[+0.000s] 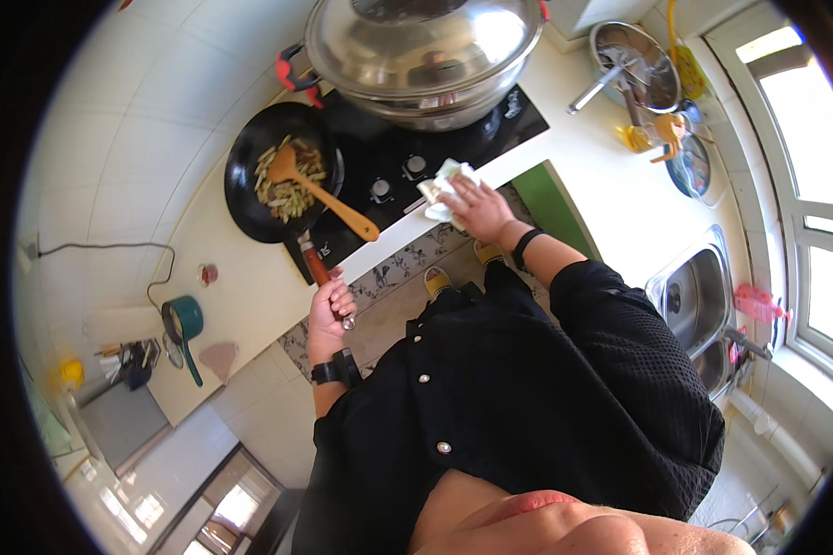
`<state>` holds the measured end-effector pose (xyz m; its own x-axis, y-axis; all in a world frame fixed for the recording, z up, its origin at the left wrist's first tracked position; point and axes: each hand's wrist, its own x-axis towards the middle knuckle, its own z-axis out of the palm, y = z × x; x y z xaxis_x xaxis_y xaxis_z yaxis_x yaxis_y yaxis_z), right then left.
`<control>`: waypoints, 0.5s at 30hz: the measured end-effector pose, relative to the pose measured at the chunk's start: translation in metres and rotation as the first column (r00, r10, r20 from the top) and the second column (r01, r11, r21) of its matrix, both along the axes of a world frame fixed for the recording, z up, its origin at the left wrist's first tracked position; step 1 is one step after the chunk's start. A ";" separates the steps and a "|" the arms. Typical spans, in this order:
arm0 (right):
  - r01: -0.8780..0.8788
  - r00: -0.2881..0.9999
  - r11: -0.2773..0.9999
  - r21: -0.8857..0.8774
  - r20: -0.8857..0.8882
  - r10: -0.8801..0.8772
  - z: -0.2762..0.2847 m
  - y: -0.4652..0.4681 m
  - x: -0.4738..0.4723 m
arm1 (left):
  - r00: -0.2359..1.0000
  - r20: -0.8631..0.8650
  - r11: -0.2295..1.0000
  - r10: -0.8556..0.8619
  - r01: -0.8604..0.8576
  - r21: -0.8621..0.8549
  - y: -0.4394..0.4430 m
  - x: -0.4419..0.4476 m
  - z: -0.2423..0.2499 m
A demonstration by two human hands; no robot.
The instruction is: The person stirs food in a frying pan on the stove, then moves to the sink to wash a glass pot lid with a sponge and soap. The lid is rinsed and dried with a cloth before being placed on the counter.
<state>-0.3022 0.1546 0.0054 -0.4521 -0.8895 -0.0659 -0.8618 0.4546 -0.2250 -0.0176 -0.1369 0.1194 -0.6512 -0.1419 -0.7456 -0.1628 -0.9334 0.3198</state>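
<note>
My left hand (pixel 332 305) grips the reddish-brown wooden handle (pixel 314 259) of a black wok (pixel 243 187) on the left side of the stove. Cut pale-green vegetable pieces with some brown bits (pixel 293 201) lie in the wok. A wooden spatula (pixel 326 198) rests in it, its handle reaching over the rim toward me. Under my right hand (pixel 477 208) is a crumpled white cloth or paper wipe (pixel 439 193), pressed at the front edge of the black glass cooktop (pixel 396 149), right of the two control knobs (pixel 397 178).
A large lidded steel steamer pot (pixel 423 76) covers the cooktop's back right. Farther right stand a metal bowl with utensils (pixel 635 66), an oil bottle (pixel 642 137) and a steel sink (pixel 697 298). On the left counter are a small teal pot (pixel 182 316) and a glass jar (pixel 207 274).
</note>
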 end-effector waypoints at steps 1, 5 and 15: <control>0.068 0.998 0.997 0.024 -0.021 -0.067 0.001 0.019 -0.015 | 1.000 0.008 1.000 0.001 -0.001 -0.006 0.000 0.000 0.001; 0.462 0.884 0.877 0.134 -0.150 -0.443 0.001 0.086 -0.081 | 0.998 0.057 0.999 0.009 -0.007 -0.049 0.001 -0.002 0.002; 0.810 0.586 0.584 0.049 -0.107 -0.803 -0.020 0.131 -0.146 | 1.000 -0.005 1.000 0.020 -0.020 0.008 -0.010 0.002 -0.011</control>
<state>-0.4481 0.2854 -0.0149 -0.9870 -0.1487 -0.0603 -0.1416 0.9839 -0.1089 -0.0157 -0.1470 0.1081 -0.6521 -0.1495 -0.7432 -0.1421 -0.9389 0.3136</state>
